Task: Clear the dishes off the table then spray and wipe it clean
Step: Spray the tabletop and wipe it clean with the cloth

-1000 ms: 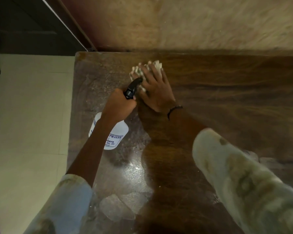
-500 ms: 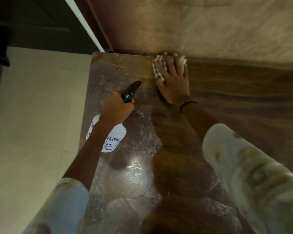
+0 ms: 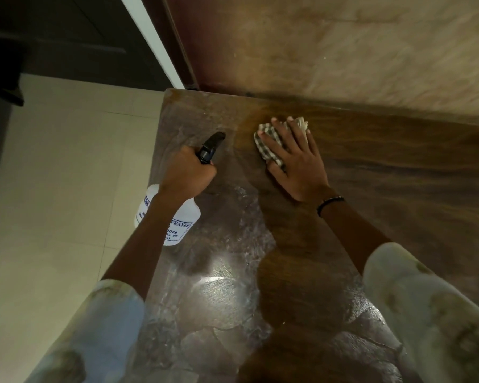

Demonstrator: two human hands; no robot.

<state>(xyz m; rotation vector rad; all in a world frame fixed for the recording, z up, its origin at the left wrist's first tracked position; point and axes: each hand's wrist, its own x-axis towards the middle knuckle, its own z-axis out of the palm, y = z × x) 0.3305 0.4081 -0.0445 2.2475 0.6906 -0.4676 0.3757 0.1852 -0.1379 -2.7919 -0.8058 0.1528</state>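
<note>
Table [image 3: 398, 167] wood, wet streaks | wall [image 3: 343, 45] behind | floor [image 3: 67, 161] tiled

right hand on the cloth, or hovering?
Touching. The head view shows the right hand spread flat on the checked cloth, straight fingers pressing it against the table.

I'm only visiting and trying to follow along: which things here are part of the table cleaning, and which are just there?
Part of the job:
- spray bottle, gripped in the left hand
- checked cloth, pressed flat under the right hand
- wooden table, streaky and wet near the left edge

Just there:
- wall behind the table
- tiled floor
- black wristband
</note>
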